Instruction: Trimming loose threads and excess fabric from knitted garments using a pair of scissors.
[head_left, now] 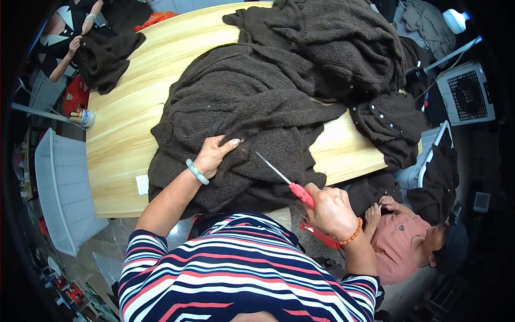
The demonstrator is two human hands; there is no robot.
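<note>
A heap of dark brown knitted garment [214, 96] lies in front of me over the table's near edge. My left hand [211, 156], with a pale green bangle on its wrist, is closed on a fold of this garment, the thumb lying on top of the cloth. In my right hand [330, 210] is a red-handled tool [302, 194] with a long, thin metal shaft; I cannot tell its exact kind. Its tip points up and left above the garment, a short way right of my left thumb. An orange bead bracelet circles my right wrist.
More brown knitwear [332, 43] covers the far right of the wooden table [120, 139], with a buttoned piece [389, 126] nearer. Two people handle dark cloth, one far left [67, 40], one right [399, 241]. White bins stand left [67, 188] and right. A tool cup [83, 117] sits at the left edge.
</note>
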